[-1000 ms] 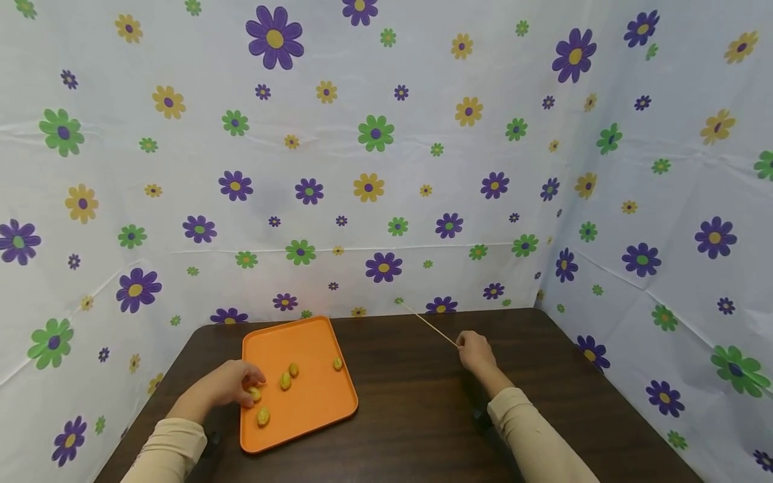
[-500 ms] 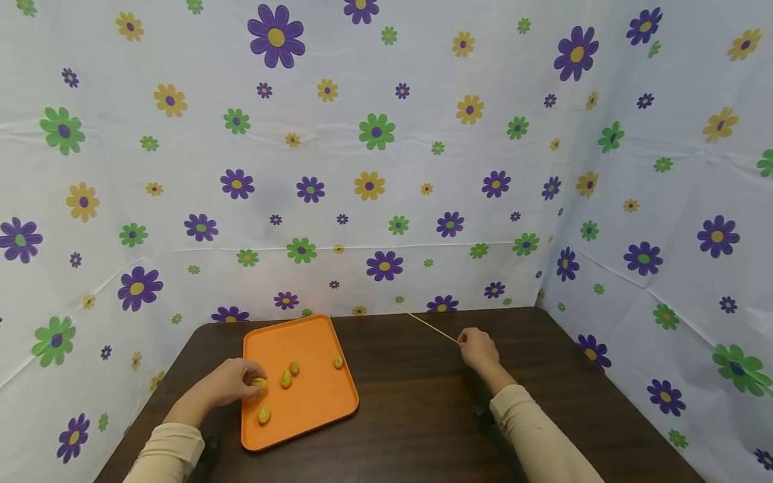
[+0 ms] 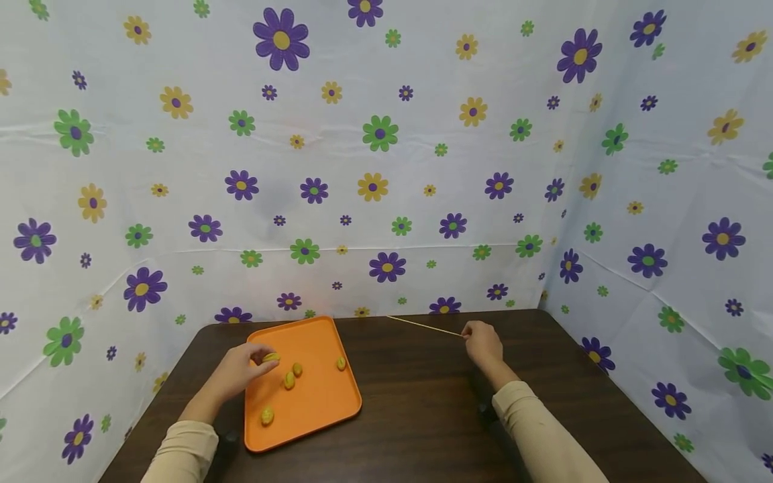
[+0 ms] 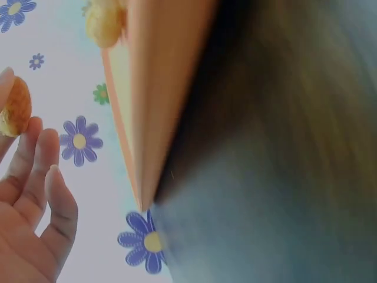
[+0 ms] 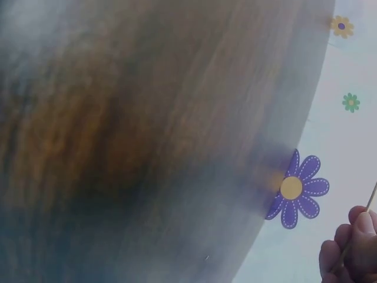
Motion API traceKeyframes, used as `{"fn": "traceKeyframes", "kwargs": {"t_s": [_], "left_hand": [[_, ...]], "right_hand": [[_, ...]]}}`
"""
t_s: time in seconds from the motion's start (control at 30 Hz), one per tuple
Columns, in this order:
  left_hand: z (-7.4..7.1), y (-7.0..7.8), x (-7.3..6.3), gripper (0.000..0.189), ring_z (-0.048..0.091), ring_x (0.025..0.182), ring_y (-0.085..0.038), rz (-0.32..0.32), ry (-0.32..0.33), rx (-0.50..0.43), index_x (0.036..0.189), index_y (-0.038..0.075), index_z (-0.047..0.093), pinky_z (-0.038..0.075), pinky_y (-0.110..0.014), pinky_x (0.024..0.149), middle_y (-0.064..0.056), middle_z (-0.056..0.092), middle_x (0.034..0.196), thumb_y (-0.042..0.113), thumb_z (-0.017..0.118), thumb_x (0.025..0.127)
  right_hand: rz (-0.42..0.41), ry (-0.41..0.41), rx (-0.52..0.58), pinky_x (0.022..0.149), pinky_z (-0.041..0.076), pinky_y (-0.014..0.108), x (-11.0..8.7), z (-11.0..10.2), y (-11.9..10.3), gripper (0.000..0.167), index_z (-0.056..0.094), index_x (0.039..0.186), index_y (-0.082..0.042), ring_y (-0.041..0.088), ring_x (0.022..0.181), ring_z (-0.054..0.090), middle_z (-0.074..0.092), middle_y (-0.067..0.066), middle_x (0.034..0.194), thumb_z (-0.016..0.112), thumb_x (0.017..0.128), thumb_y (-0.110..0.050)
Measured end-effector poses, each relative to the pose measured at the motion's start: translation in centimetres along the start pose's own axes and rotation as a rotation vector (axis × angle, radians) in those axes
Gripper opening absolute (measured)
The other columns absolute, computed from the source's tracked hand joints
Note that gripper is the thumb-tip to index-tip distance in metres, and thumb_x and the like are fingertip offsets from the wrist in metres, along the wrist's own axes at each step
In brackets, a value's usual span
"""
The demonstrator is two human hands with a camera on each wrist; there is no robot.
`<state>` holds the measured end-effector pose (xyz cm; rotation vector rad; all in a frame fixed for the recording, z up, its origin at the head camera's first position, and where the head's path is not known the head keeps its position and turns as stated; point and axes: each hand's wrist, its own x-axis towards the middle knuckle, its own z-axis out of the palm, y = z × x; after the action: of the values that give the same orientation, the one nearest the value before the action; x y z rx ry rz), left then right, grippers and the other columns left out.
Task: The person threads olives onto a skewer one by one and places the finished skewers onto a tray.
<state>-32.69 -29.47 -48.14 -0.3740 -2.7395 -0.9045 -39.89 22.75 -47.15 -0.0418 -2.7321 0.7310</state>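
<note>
Orange rectangular tray (image 3: pixel 320 410); on it, four yellowish oval pieces (image 3: pixel 268 416). Left hand (image 3: pixel 237 370): thumb and fingertips pinch a fifth oval piece (image 3: pixel 272 358), raised above the tray within the last second; pick-up apparently complete. Piece: yellow-brown, mottled, paler at one end; material uncertain. Right hand (image 3: pixel 485 345): fingertips gripping one thin pale stick (image 3: pixel 425 327), now swung flatter. Beyond: white flower-printed sheeting (image 3: pixel 338 154).

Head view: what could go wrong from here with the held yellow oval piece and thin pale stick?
The left hand holds the yellow oval piece by the fingertips, so it could slip. The right hand grips the thin pale stick near one end, so its long free part might waver.
</note>
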Motion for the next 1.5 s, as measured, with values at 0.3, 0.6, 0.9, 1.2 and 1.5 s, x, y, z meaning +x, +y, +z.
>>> {"fn": "traceKeyframes", "kwargs": {"t_s": [0.3, 0.6, 0.9, 1.2, 1.5], "left_hand": [[-0.3, 1.5, 1.3, 0.024, 0.06, 0.085, -0.018, -0.006, 0.05, -0.032, 0.106, 0.008, 0.076, 0.051, -0.036, 0.073, 0.001, 0.066, 0.09, 0.026, 0.079, 0.09], [-1.0, 2.5, 2.4, 0.024, 0.06, 0.085, -0.02, -0.012, 0.052, -0.068, 0.11, 0.006, 0.073, 0.054, -0.03, 0.066, -0.005, 0.066, 0.096, 0.023, 0.076, 0.093], [0.1, 3.7, 3.8, 0.026, 0.062, 0.086, -0.022, -0.047, -0.015, -0.206, 0.113, 0.005, 0.071, 0.061, -0.031, 0.068, -0.007, 0.063, 0.097, 0.023, 0.074, 0.095], [0.9, 4.9, 5.0, 0.036, 0.064, 0.091, -0.025, -0.078, -0.045, -0.301, 0.119, 0.002, 0.069, 0.062, -0.032, 0.073, -0.01, 0.065, 0.102, 0.029, 0.073, 0.096], [1.8, 5.7, 5.6, 0.034, 0.064, 0.096, -0.026, -0.081, -0.068, -0.403, 0.12, 0.002, 0.068, 0.061, -0.037, 0.078, -0.009, 0.067, 0.102, 0.027, 0.072, 0.097]], "right_hand": [[-0.009, 0.027, 0.006, 0.068, 0.056, 0.054, 0.7, -0.4, 0.2, 0.012, 0.075, 0.088, -0.007, 0.032, 0.082, 0.067, 0.073, 0.009, 0.089, 0.066, 0.092, 0.0], [-0.031, 0.027, 0.012, 0.069, 0.057, 0.052, 1.5, -1.1, 0.0, 0.012, 0.075, 0.09, -0.007, 0.032, 0.084, 0.068, 0.073, 0.01, 0.09, 0.066, 0.093, -0.001], [-0.024, 0.018, 0.012, 0.07, 0.057, 0.052, 1.8, -1.6, -0.3, 0.012, 0.075, 0.092, -0.007, 0.033, 0.086, 0.068, 0.073, 0.011, 0.093, 0.065, 0.095, -0.002], [-0.045, 0.016, 0.015, 0.069, 0.057, 0.05, 2.3, -2.5, -0.7, 0.014, 0.074, 0.09, -0.006, 0.032, 0.084, 0.067, 0.073, 0.012, 0.093, 0.063, 0.096, 0.0], [-0.074, 0.023, 0.028, 0.07, 0.056, 0.05, 2.5, -3.0, -0.6, 0.015, 0.074, 0.093, -0.005, 0.032, 0.083, 0.066, 0.072, 0.016, 0.097, 0.06, 0.098, -0.001]]}}
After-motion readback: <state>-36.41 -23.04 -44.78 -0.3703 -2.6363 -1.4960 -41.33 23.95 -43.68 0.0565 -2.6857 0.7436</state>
